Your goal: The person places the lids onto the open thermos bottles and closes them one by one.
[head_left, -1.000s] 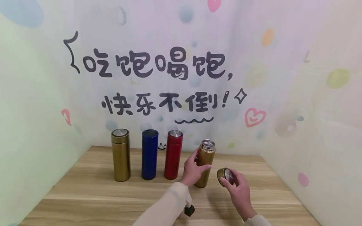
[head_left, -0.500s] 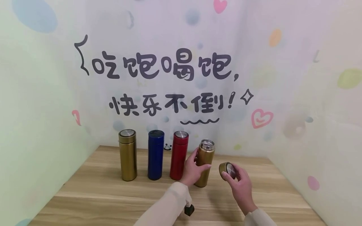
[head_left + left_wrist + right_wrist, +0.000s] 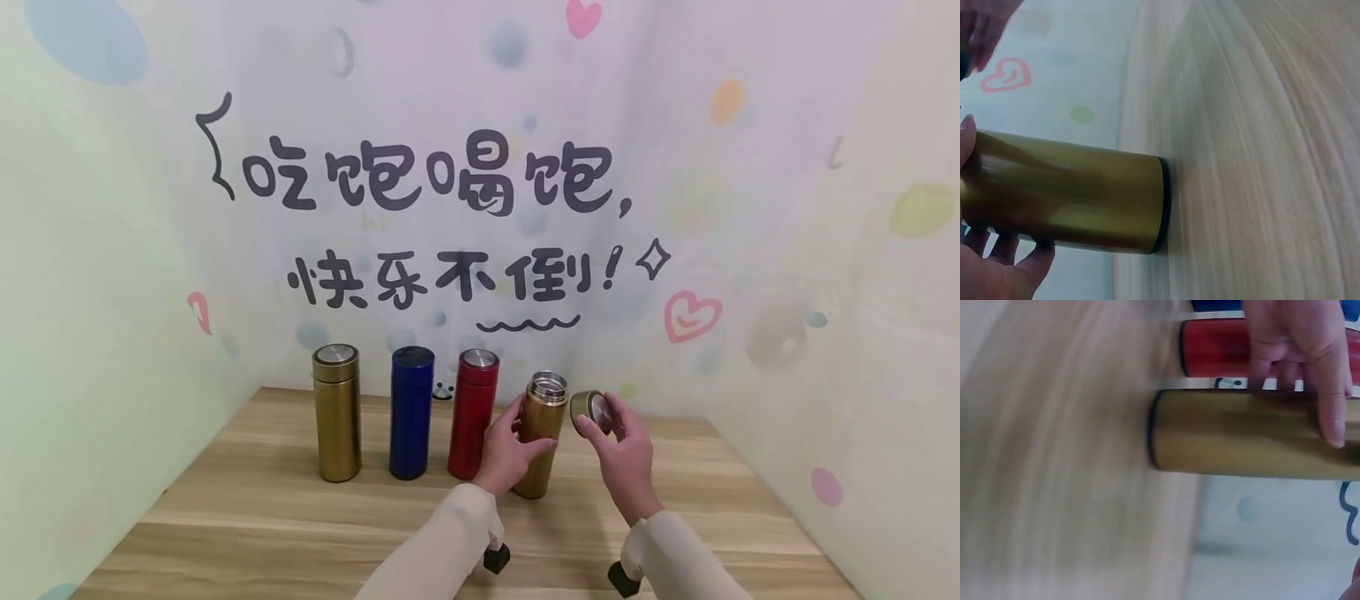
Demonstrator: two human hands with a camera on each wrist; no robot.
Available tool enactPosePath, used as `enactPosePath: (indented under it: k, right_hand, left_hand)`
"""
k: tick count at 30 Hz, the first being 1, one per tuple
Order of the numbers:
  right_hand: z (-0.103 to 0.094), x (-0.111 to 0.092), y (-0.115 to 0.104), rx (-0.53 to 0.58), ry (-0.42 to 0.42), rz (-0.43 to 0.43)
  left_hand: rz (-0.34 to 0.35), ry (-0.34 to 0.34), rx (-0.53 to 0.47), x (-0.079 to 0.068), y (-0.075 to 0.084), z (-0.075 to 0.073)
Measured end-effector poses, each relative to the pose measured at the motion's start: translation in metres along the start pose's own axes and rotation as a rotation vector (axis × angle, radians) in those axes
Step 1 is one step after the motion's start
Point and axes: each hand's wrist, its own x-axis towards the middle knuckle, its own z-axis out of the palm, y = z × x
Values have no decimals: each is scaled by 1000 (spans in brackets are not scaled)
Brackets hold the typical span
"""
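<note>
An uncapped gold thermos bottle (image 3: 542, 450) stands upright on the table, its steel mouth bare. My left hand (image 3: 508, 454) grips its body from the left, thumb across the front; the left wrist view shows fingers round the gold bottle (image 3: 1072, 194) and its dark base on the wood. Just right of the mouth, my right hand (image 3: 628, 454) pinches the gold lid (image 3: 587, 413), tilted with its silver top facing right, apart from the bottle. In the right wrist view only a sliver of the right hand (image 3: 1352, 590) shows, and the lid is out of frame.
To the left stand a red thermos (image 3: 471, 425), a blue thermos (image 3: 411, 417) and a second gold thermos (image 3: 337, 417), all capped and upright. The wooden table (image 3: 300, 533) meets a printed backdrop (image 3: 420, 100) behind and at both sides.
My right hand has raised the gold lid and brought it left, close beside the bottle's mouth. The left hand keeps its grip on the bottle. The head view has swung slightly left.
</note>
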Motion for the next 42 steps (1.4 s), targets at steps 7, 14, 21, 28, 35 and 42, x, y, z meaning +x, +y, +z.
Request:
enactPosePath:
  k: [7, 14, 21, 28, 35, 42]
  right_hand:
    - [15, 18, -12, 51, 14, -59]
    - [25, 26, -21, 68, 4, -45]
    - [31, 31, -26, 21, -27, -55]
    - [34, 35, -30, 26, -74, -58]
    - [38, 41, -31, -20, -146, -74]
    - [39, 44, -32, -41, -192, -82]
  left_hand:
    - [-4, -21, -4, 0, 0, -2]
    - [13, -27, 18, 0, -2, -1]
    - [29, -20, 32, 0, -3, -2]
    - [51, -30, 28, 0, -4, -4]
    - [50, -25, 31, -1, -3, -3]
    - [46, -25, 48, -1, -4, -3]
